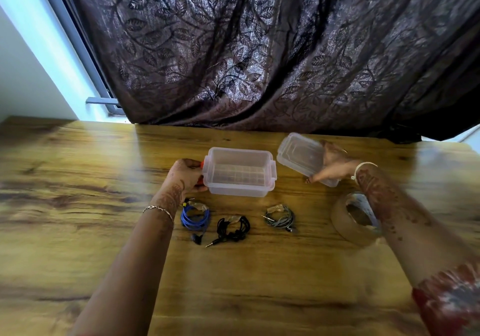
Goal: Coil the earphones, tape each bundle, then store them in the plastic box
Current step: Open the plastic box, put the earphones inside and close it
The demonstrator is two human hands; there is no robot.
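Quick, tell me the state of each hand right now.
The left hand grips the left end of the plastic box.
The right hand holds the lid, off the box.

Open clear box [235, 189] stands behind blue bundle [194, 217], black bundle [235, 228], grey bundle [281, 217], seemingly taped.

Box [237, 189] mid-frame, top open, nothing over it: free way in from above. Its left end is taken by left hand [185, 177]. To the right, lid [301, 156] held by right hand [335, 164], only a narrow gap btwn lid & box. Just below the box, 3 bundles in a row, blue [194, 216], black [233, 228], grey [281, 217], w/ gaps btwn them. Tape roll [345, 221] lower right, partly under right forearm. Table [78, 180] has open wood at left & bottom centre. Curtain [259, 50] closes off the back edge.
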